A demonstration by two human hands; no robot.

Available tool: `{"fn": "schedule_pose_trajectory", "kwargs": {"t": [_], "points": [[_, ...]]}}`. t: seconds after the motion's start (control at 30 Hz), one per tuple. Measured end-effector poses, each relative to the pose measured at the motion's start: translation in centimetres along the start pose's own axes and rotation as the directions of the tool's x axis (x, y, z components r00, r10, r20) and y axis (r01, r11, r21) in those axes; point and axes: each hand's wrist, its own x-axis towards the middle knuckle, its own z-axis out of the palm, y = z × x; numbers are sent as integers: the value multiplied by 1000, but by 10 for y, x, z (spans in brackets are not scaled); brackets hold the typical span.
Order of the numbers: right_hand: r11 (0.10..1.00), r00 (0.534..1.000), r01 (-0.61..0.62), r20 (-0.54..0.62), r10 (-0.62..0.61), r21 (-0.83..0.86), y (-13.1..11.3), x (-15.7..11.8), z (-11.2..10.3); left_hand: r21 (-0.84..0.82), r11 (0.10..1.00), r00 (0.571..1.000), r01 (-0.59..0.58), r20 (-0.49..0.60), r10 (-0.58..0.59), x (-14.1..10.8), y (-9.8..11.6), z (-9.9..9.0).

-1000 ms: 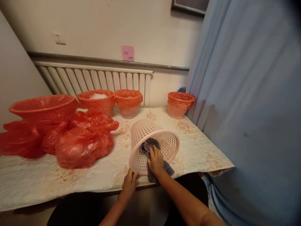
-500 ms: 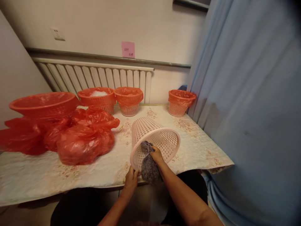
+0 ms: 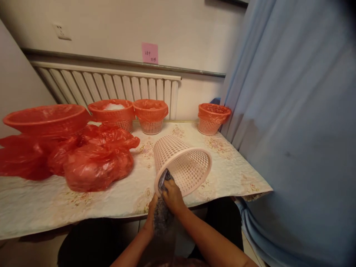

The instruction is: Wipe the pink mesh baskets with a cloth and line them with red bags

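Note:
A pale pink perforated basket (image 3: 194,167) lies on its side on the cloth-covered table, its mouth facing me. A dark grey cloth (image 3: 162,215) hangs over the lower left part of its rim and down past the table edge. My right hand (image 3: 172,194) is closed on the cloth just inside the mouth. Low at the left of the rim, my left hand (image 3: 151,213) is closed beside the cloth; its fingertips are partly hidden, and whether they pinch the rim, the cloth or both is unclear.
Red plastic bags (image 3: 97,163) are heaped on the left of the table (image 3: 116,204), by a wide red-lined basin (image 3: 47,116). Behind stand red-lined baskets (image 3: 151,115), another (image 3: 213,116) at the back right. A blue curtain (image 3: 283,111) hangs along the right side.
My right hand has moved left and down with the grey cloth, which now lies against the rim near my left hand. The view has shifted slightly.

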Motion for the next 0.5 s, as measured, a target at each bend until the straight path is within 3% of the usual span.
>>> {"fn": "schedule_pose_trajectory", "kwargs": {"t": [0.07,0.13,0.3,0.4,0.5], "points": [[979,990,13,138,15,-205,24,-7,-4,74,997,999,-25,46,21,0,0,-2],[955,980,-2,191,62,-295,46,-6,-15,149,988,995,-48,91,35,0,-1,-4],[960,983,-117,106,148,-256,83,16,-44,257,961,985,-105,163,64,0,1,-1],[969,980,-186,41,195,-164,81,25,-42,305,938,976,-165,186,111,-1,10,4],[985,984,-169,47,171,-27,55,27,-30,351,904,956,-245,243,165,-2,23,5]]}}
